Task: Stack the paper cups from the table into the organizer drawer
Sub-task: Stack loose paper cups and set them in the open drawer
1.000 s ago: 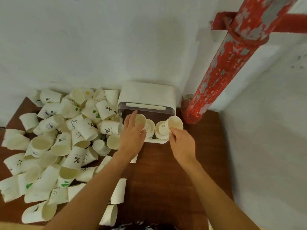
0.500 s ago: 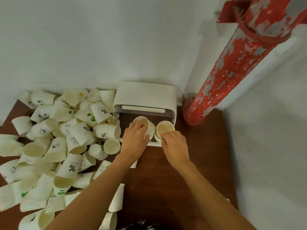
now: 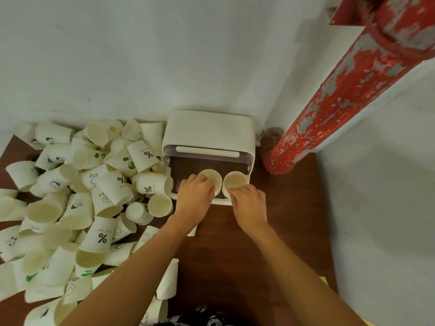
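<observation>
**Two cup stacks seated at the drawer's front edge**

Your left hand [image 3: 196, 192] is curled over the near side of the left cup stack [image 3: 211, 178], fingers wrapped on its rim and wall. Your right hand [image 3: 247, 201] does the same at the right cup stack [image 3: 235, 182], fingertips hooked on the near lip. Both hands hold paper, neither is spread wide. The stacks stand mouth-up, side by side and touching or nearly so, inside the pulled-out organizer drawer [image 3: 221, 201], just at 12 o'clock from your knuckles. Judging by the grip, you are pressing the cups down so they nest and stay upright against the drawer's front wall; that placement leaves the dark floor behind them free for more.

The white organizer [image 3: 209, 128] is smooth moulded plastic with rounded corners and a bar handle across its upper front. It sits against the pale painted wall at the far edge of the dark wooden table [image 3: 235, 243].

At 9 o'clock lies the loose cup heap [image 3: 82, 198]: thin matte paper cones, most tipped on their sides, some printed with a percent sign, green marks or small figures. A few more lie near your left forearm at 7 o'clock. Much of the task, then, looks undone.

At 2 o'clock a red pipe [image 3: 348, 90] rises at a slant, its paint flaking to grey.
</observation>
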A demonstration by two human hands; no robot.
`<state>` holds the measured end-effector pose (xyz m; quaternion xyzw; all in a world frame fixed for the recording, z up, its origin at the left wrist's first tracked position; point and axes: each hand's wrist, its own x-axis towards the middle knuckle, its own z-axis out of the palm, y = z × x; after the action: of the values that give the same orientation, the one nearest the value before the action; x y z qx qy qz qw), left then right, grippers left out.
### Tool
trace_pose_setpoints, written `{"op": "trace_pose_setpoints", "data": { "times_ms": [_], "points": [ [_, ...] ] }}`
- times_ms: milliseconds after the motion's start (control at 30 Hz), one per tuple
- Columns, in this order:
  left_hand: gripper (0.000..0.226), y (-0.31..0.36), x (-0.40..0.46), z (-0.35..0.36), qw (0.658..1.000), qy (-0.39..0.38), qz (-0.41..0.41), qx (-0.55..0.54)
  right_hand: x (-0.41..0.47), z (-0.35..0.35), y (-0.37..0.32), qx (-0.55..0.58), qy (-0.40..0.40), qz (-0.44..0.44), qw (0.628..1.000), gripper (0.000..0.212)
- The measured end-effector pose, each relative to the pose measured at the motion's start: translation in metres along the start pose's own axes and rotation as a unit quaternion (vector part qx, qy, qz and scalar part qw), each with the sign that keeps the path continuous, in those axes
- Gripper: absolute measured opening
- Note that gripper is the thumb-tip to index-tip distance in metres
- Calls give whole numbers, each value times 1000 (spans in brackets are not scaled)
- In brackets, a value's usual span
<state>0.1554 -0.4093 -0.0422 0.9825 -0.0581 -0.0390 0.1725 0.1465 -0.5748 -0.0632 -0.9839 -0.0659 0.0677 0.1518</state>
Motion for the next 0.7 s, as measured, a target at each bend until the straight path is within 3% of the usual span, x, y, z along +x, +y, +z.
{"op": "trace_pose_setpoints", "data": {
  "times_ms": [133, 333, 567, 700],
  "points": [
    [19, -5, 2, 6, 999, -31, 9, -14, -2, -1, -4, 18, -2, 3, 1000, 24],
    [15, -18, -12, -3, 995, 28, 1, -101, -28, -1, -24, 122, 105, 19, 987, 19],
    [11, -95, -83, -17, 991, 24, -94, -93, -56, 42, -67, 144, -139, -28, 979, 28],
    [17, -137, -120, -31, 982, 51, -172, -63, -63, 66, -96, 145, -193, -9, 970, 42]
  ]
}}
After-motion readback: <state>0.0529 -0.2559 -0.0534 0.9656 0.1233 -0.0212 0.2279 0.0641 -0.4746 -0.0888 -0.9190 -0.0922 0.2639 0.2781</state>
